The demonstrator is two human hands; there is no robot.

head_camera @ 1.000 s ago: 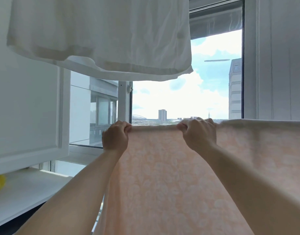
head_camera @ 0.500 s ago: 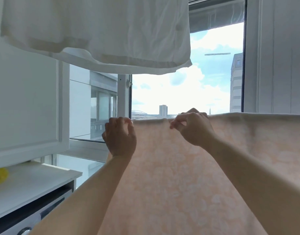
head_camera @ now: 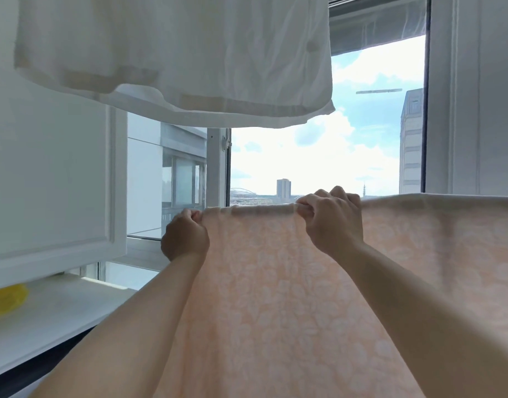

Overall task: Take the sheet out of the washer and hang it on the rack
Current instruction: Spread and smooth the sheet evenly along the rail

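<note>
Nearest, at 6 o'clock, the sheet (head_camera: pixel 290 311) fills the lower middle and right of the view: pale peach with a white leaf print, hanging straight down from a level top edge that runs from 9 o'clock of centre out to the right border. Both forearms rise from the bottom edge across it. The left hand (head_camera: pixel 185 239) sits at the sheet's top left corner, fingers curled tight, pinching the rolled edge. The right hand (head_camera: pixel 333 221), toward 3 o'clock of the left one, is clamped over the same top edge, knuckles up, fingers hooked over the fold. The stretch of edge between the two hands is bunched into a narrow roll. What bears the sheet is hidden under the fold, so I cannot tell if it lies on a rail.

At 8 o'clock lies a white shelf (head_camera: pixel 54 320) with a yellow object (head_camera: pixel 5 301) on it, blurred. Above it, at 9 o'clock, a white panelled door (head_camera: pixel 51 182).

At 12 o'clock a white cloth (head_camera: pixel 175 53) hangs overhead, hem sagging.

Farthest, past the hands, the window (head_camera: pixel 313 156) shows cloudy sky and distant buildings, with a white frame (head_camera: pixel 474 96) at 2 o'clock.
</note>
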